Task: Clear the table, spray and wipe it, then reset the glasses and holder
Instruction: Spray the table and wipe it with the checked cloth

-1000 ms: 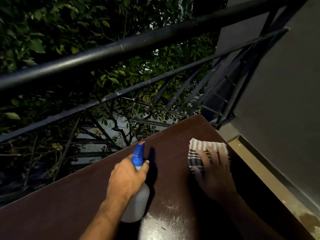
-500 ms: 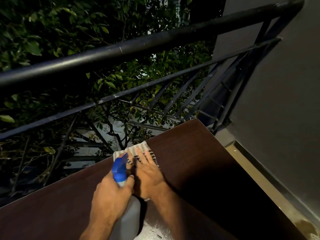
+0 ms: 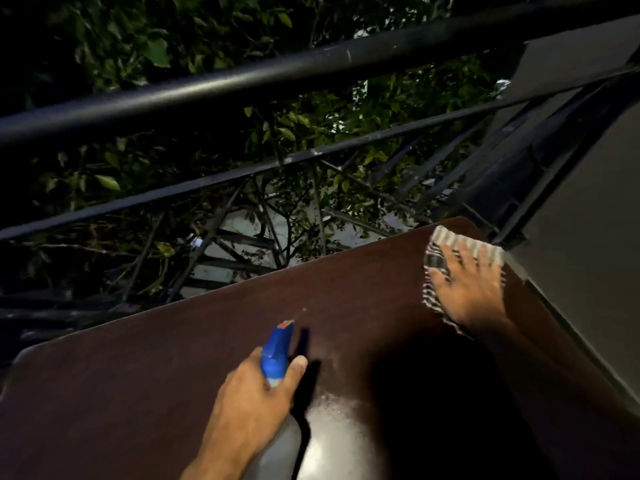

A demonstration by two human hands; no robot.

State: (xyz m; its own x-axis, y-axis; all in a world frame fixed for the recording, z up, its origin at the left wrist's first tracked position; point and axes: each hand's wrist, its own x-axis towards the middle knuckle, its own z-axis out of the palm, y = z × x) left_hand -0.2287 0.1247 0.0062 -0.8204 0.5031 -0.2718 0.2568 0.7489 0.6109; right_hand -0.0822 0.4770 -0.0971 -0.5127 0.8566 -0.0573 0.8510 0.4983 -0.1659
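The dark brown table (image 3: 145, 382) fills the lower part of the head view. My left hand (image 3: 256, 393) grips a white spray bottle (image 3: 277, 348) with a blue nozzle, held upright near the table's middle. My right hand (image 3: 467, 289) lies flat, fingers spread, on a striped grey-and-white cloth (image 3: 437, 258) at the table's far right corner. A wet sheen shows on the tabletop near the bottle's base. No glasses or holder are in view.
A black metal railing (image 3: 277, 74) runs along the table's far edge, with leafy branches (image 3: 294, 133) behind it. A grey wall (image 3: 588, 237) stands to the right, close to the table's right edge.
My right hand has swept the cloth from beside the bottle at the far edge out to the far right corner. The left hand keeps hold of the bottle.
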